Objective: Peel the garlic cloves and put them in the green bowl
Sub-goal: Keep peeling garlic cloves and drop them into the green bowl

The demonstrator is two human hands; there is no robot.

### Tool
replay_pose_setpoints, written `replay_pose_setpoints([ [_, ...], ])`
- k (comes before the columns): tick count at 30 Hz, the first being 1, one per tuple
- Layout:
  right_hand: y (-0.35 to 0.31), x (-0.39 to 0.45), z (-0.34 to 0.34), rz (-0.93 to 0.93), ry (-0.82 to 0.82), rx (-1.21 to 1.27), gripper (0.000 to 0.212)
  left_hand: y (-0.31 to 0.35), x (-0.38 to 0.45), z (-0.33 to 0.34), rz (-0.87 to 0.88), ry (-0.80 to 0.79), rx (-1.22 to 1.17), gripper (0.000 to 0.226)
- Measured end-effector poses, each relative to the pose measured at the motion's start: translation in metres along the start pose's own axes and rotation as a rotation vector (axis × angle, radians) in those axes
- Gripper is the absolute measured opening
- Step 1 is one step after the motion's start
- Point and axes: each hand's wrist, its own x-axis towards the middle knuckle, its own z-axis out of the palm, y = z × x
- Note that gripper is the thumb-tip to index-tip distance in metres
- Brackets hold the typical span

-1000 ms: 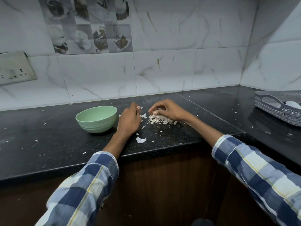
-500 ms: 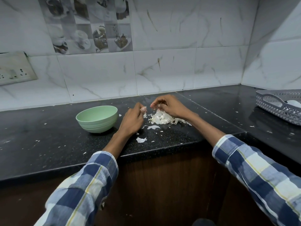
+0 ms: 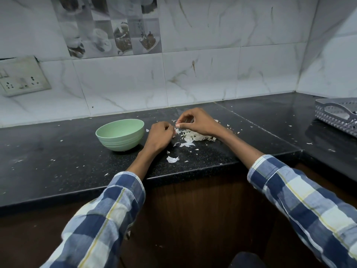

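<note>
A small garlic clove [image 3: 176,129] is between the two hands, above the black desk [image 3: 58,151]; it is mostly hidden, so I cannot tell how much skin is on it. The left hand [image 3: 159,138] has its fingers curled around the clove. The right hand [image 3: 195,122] pinches something white at the clove with thumb and fingertips; it seems to be a bit of skin. Directly under the right hand, a pile of garlic peels [image 3: 195,135] lies on the desk, and one bigger loose peel [image 3: 172,159] lies at 6 o'clock from the hands, near the desk edge. The green bowl [image 3: 120,134] stands upright at 9 o'clock from the left hand, just beside it; what is inside it cannot be seen. Far at 3 o'clock, a grey perforated tray [image 3: 336,115] stands at the frame edge. A switch plate [image 3: 21,76] is on the wall at 10 o'clock.
</note>
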Motion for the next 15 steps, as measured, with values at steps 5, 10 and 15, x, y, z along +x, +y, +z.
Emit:
replay_pose_setpoints([
  [5,0.002,0.002,0.011,0.024,-0.064,0.020,0.025,-0.004,0.002,-0.002,-0.077,0.049,-0.078,0.030],
  [10,0.002,0.001,0.016,0.039,-0.044,0.018,0.030,-0.004,0.002,-0.003,-0.108,0.084,-0.122,0.025],
  [15,0.003,0.002,0.017,0.035,-0.033,0.002,0.024,-0.004,0.001,-0.002,-0.104,0.072,-0.107,0.026],
])
